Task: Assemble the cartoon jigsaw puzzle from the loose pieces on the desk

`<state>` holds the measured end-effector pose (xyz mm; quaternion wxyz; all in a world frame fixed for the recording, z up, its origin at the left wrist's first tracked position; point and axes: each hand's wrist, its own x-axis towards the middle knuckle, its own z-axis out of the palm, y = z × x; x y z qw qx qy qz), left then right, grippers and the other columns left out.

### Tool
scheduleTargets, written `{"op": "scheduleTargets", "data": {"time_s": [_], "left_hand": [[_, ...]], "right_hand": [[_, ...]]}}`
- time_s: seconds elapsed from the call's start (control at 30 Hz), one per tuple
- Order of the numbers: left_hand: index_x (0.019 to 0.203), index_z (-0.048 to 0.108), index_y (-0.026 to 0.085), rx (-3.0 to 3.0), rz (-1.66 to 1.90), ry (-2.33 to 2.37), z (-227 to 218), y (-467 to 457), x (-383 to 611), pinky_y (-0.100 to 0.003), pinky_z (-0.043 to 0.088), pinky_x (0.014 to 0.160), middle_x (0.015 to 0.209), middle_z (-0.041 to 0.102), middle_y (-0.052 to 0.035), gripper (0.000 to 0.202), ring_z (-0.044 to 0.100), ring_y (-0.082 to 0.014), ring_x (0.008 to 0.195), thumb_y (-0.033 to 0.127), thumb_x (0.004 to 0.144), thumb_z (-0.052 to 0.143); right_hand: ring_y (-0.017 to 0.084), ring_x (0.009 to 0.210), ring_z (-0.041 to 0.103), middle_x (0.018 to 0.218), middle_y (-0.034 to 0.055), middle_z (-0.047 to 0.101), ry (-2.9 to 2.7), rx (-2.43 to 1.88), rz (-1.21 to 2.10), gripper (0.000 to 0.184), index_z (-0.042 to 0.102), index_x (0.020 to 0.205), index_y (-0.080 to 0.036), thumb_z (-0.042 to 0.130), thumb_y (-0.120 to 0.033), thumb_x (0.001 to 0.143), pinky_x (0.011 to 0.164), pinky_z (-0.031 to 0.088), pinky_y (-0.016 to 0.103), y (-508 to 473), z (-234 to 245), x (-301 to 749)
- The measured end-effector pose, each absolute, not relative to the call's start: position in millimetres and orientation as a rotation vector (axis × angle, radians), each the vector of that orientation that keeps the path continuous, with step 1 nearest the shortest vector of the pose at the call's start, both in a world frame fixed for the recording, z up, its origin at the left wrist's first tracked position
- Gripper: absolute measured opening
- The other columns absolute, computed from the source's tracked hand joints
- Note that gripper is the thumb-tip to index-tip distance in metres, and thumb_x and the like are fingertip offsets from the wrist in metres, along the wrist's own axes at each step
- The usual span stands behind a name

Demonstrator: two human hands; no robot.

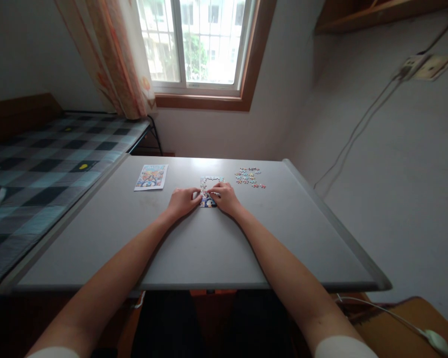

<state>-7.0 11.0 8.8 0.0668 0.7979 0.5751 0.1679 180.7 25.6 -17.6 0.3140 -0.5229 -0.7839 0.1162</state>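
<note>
A partly assembled jigsaw puzzle lies flat on the grey table, its border joined around an open middle and its near part filled in dark blue. My left hand rests at its left edge, thumb and fingertips closed together against the border. From the right, my right hand reaches over the puzzle with thumb and forefinger pinched at its inner left area. What sits in that pinch is mostly hidden, and looks like a small jigsaw piece. Loose jigsaw pieces lie scattered just beyond my right hand.
A printed picture sheet lies on the table to the left. Beside the table's left edge stands a bed with a checked mattress. A window is ahead; cables hang along the right wall.
</note>
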Motion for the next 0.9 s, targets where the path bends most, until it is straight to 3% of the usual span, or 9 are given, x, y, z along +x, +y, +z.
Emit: {"op": "scheduleTargets", "data": {"time_s": [0.5, 0.73, 0.9], "left_hand": [[0.111, 0.071, 0.023, 2.406, 0.510, 1.737, 9.4, 11.1, -6.7, -0.026, 0.041, 0.070, 0.072, 0.071, -0.0023, 0.038, 0.063, -0.0170, 0.068, 0.044, 0.088, 0.050], [0.111, 0.071, 0.023, 2.401, 0.511, 1.740, 10.4, 10.3, -6.4, -0.026, 0.040, 0.070, 0.072, 0.070, -0.0017, 0.037, 0.063, -0.0167, 0.067, 0.043, 0.088, 0.050], [0.111, 0.071, 0.024, 2.403, 0.521, 1.731, 8.8, 11.2, -6.9, -0.026, 0.040, 0.070, 0.072, 0.070, -0.0015, 0.037, 0.063, -0.0167, 0.067, 0.043, 0.087, 0.050]], "right_hand": [[0.022, 0.096, 0.052, 0.098, 0.0072, 0.064, -2.057, -1.386, 0.330, 0.021, 0.075, 0.098, -0.024, 0.059, -0.026, 0.086, 0.092, 0.038, 0.037, 24.5, -18.1, 181.3], [0.018, 0.088, 0.055, 0.086, 0.0054, 0.061, -1.915, -1.298, 0.382, 0.027, 0.075, 0.087, -0.021, 0.054, -0.006, 0.079, 0.087, 0.043, 0.033, 31.0, -21.2, 183.7], [0.017, 0.084, 0.055, 0.084, 0.0042, 0.060, -1.906, -1.276, 0.384, 0.029, 0.076, 0.079, -0.021, 0.053, -0.004, 0.076, 0.084, 0.044, 0.032, 31.2, -21.7, 184.0]]}}
